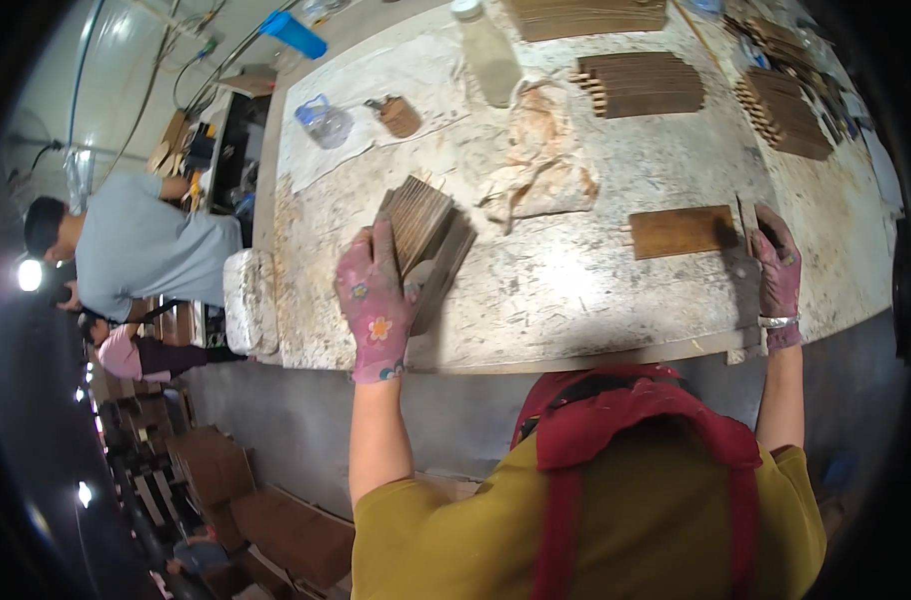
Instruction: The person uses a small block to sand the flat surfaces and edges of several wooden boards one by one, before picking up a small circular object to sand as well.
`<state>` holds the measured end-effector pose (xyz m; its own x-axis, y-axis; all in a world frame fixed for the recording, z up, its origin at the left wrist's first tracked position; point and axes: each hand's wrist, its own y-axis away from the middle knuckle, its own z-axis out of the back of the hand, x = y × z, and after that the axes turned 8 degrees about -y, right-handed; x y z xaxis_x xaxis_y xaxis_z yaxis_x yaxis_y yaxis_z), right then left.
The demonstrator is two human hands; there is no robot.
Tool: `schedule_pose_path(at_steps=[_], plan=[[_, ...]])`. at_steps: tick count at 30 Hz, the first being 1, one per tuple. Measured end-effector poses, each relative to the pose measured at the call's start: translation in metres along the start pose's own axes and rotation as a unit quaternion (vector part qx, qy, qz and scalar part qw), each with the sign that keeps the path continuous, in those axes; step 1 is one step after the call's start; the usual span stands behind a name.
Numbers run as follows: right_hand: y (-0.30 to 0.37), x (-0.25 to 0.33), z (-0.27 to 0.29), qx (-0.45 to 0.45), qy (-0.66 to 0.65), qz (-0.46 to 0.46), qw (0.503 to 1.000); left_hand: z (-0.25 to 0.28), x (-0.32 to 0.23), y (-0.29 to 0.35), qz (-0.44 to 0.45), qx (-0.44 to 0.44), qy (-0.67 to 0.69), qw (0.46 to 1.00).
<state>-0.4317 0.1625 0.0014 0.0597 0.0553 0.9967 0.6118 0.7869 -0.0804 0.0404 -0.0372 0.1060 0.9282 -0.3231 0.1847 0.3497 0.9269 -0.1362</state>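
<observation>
white stained tbl, grey flr; l fingers holding wood stack, r fingers unclear

Stained white worktable, grey floor, pale wall (bright lamp far left).

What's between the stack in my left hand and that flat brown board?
In the head view, bare, stained tabletop between stack and board; the crumpled cloth lies slightly beyond.
</observation>
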Motion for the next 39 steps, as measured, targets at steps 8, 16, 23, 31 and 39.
schedule_pose_path(at_steps=[8, 16, 23, 31, 39], plan=[[-0.004, -0.006, -0.003, 0.033, 0.028, -0.016, 0.999, 0.001, 0.004, 0.016, 0.023, -0.135, 0.006, 0.991], [-0.014, -0.011, -0.02, 0.073, 0.041, -0.021, 0.996, 0.001, 0.039, 0.019, 0.118, 0.067, 0.258, 0.957], [-0.016, 0.013, -0.04, 0.072, 0.104, -0.007, 0.992, -0.013, 0.039, 0.026, 0.143, 0.072, 0.254, 0.954], [0.004, -0.02, 0.018, -0.081, 0.076, -0.101, 0.989, -0.004, -0.147, 0.0, -0.304, -0.081, 0.378, 0.871], [-0.016, -0.028, 0.01, -0.075, 0.1, -0.068, 0.99, -0.094, -0.284, -0.032, -0.398, -0.071, 0.299, 0.864]])
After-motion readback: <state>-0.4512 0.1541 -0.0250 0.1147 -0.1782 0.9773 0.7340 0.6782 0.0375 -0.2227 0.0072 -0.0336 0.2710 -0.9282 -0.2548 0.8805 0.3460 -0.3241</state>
